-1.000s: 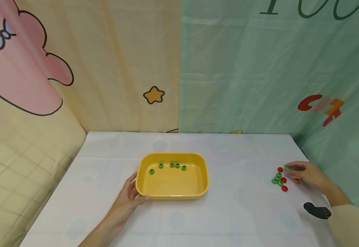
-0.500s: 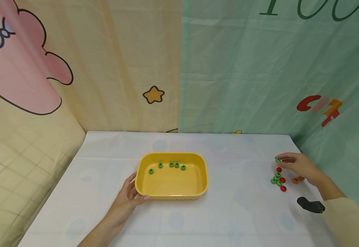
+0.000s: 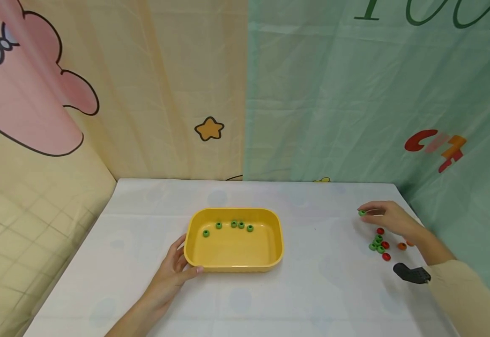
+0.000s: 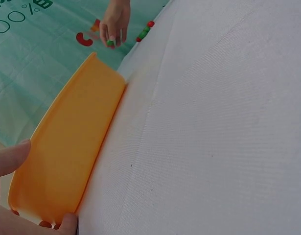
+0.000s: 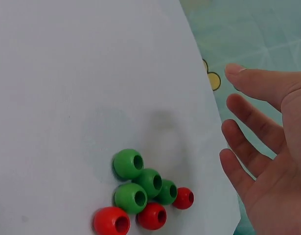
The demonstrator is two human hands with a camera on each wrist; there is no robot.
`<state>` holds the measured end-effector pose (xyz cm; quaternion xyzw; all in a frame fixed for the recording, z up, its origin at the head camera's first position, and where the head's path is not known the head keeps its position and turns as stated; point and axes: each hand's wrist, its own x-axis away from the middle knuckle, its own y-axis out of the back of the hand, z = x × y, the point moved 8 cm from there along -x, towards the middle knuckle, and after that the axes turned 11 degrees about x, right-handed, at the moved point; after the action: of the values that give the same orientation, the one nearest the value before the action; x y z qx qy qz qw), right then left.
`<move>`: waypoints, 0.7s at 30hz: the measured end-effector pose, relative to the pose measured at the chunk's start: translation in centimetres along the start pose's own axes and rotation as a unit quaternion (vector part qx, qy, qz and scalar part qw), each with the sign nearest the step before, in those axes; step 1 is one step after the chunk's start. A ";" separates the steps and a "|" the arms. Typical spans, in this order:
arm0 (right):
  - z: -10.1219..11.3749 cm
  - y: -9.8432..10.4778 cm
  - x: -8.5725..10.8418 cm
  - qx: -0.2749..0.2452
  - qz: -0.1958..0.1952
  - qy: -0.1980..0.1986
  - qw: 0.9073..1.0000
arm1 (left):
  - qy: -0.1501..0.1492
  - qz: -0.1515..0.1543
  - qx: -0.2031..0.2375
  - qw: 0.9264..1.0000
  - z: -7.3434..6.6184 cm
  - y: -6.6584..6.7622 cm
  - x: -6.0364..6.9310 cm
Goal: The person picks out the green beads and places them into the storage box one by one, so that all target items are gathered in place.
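Yellow tray (image 3: 236,255), one, on the white surface (image 3: 312,290); five green beads (image 3: 234,224) within, towards its far side; left hand (image 3: 170,270) gripping its near-left corner. Loose bead (image 3: 361,213), green — pinched in the right hand (image 3: 392,219), raised beyond four green beads (image 3: 380,249) and three red beads (image 3: 386,257). Orange beads (image 3: 402,246), two, just right of those.

A loose, plain beige cloth sleeve (image 3: 468,295) is covering the right arm by the right edge of the white-clothed desk (image 3: 312,295), stopping short of the bare right wrist (image 3: 436,245). A slim, bent black piece (image 3: 412,274) with a rounded tip is jutting from the cuff. Nearer the desk's left edge, the left forearm (image 3: 137,311) is showing bare.
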<state>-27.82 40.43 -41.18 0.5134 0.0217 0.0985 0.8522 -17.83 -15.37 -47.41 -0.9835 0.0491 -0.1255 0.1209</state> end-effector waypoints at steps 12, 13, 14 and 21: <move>4.3 -1.5 -2.4 -0.026 0.014 0.028 0.999 | -0.001 0.003 0.008 1.000 0.1 0.0 -0.1; 4.6 -1.7 -2.6 -0.028 0.017 0.034 0.999 | -0.001 0.003 0.008 1.000 0.1 0.0 -0.1; 5.1 -1.8 -2.8 -0.032 0.020 0.040 0.998 | -0.001 0.003 0.008 1.000 0.1 0.0 -0.1; 7.8 -2.7 -4.0 -0.053 0.048 0.074 0.995 | -0.004 0.002 0.004 1.000 0.1 0.1 -0.1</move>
<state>-30.25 31.65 -40.14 0.4592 0.0545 0.1783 0.8685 -17.90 -15.39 -47.55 -0.9833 0.0504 -0.1217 0.1252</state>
